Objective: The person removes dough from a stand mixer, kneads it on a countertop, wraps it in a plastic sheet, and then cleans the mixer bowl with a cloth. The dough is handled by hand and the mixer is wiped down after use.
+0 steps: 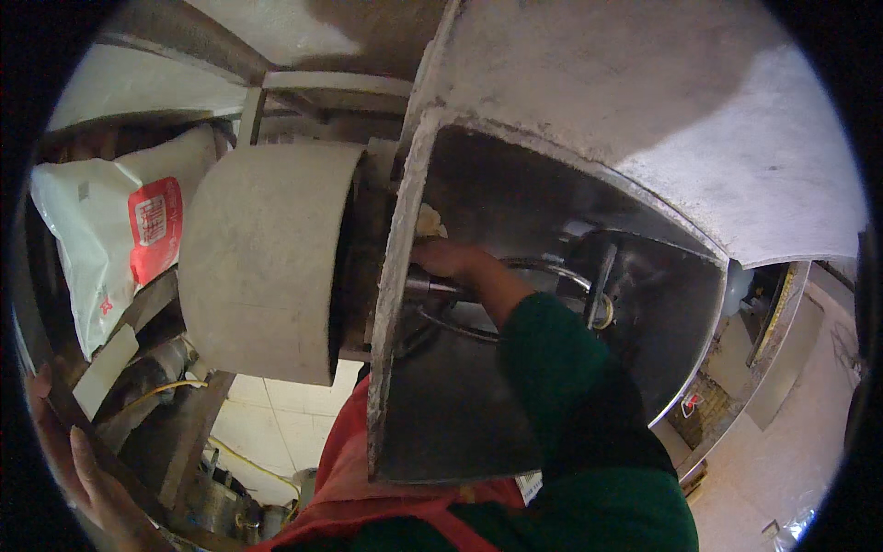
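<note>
My right arm, in a green sleeve, reaches into the dark metal tub (455,428) of what looks like a dough mixer. My right hand (445,261) is at the tub's left wall, above the steel shaft (421,284); its fingertips are hard to make out. A pale lump, probably dough (430,221), sits just beyond this hand against the wall. From the shaft runs a looped metal agitator (552,268). My left hand (103,483) is at the lower left rim of the view, fingers and thumb apart, beside a dark frame bar (131,476).
A rounded beige housing (265,262) stands left of the tub. Beyond it leans a white sack (96,228) with a red printed panel. The raised lid (586,76) spreads above the tub. A yellow hose (255,466) crosses the tiled floor (276,421). A shelf (779,324) lies at right.
</note>
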A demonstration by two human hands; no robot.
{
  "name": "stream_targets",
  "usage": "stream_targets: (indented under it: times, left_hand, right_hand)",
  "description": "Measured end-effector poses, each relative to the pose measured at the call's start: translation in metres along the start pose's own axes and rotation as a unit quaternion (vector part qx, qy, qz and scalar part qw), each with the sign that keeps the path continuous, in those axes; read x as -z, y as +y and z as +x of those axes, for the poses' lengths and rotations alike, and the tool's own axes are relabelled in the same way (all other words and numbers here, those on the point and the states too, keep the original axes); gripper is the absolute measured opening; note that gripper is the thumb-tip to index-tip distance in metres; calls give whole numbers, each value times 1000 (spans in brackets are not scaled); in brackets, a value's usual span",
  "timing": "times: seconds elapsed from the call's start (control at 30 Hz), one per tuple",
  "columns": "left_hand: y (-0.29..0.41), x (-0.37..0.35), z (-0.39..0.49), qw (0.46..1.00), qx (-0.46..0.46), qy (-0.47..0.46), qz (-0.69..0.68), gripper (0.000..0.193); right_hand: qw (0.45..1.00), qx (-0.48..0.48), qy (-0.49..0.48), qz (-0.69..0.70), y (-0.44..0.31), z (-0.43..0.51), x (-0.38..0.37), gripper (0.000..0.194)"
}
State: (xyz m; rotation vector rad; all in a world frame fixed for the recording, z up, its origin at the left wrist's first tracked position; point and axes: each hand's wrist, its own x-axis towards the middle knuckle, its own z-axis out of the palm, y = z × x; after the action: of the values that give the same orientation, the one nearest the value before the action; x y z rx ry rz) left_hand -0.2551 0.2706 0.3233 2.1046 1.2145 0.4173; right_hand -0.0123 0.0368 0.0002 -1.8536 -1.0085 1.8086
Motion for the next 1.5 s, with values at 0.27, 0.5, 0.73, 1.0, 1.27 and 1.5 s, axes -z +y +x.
stream_targets:
  times: [0.27, 0.5, 0.73, 1.0, 1.27, 1.5]
  left_hand:
    - [-8, 7, -2, 998, 53, -11, 13, 51]
    - [-2, 4, -1, 996, 33, -24, 78, 51]
    - [-8, 5, 2, 998, -23, -19, 55, 52]
    - [-9, 0, 7, 997, -51, -23, 59, 53]
    - [-7, 6, 4, 996, -40, -47, 72, 47]
    - [-13, 9, 17, 990, -110, -40, 73, 47]
  right_hand:
    - [992, 42, 52, -110, -10, -21, -7, 39]
    - [996, -2, 64, -58, 5, -34, -9, 44]
    - [905, -140, -104, 389, 26, -10, -6, 59]
    - [965, -62, 23, 255, 16, -4, -3, 47]
    - [997, -48, 46, -45, 3, 11, 0, 44]
    - [953, -26, 213, -215, 24, 29, -9, 57]
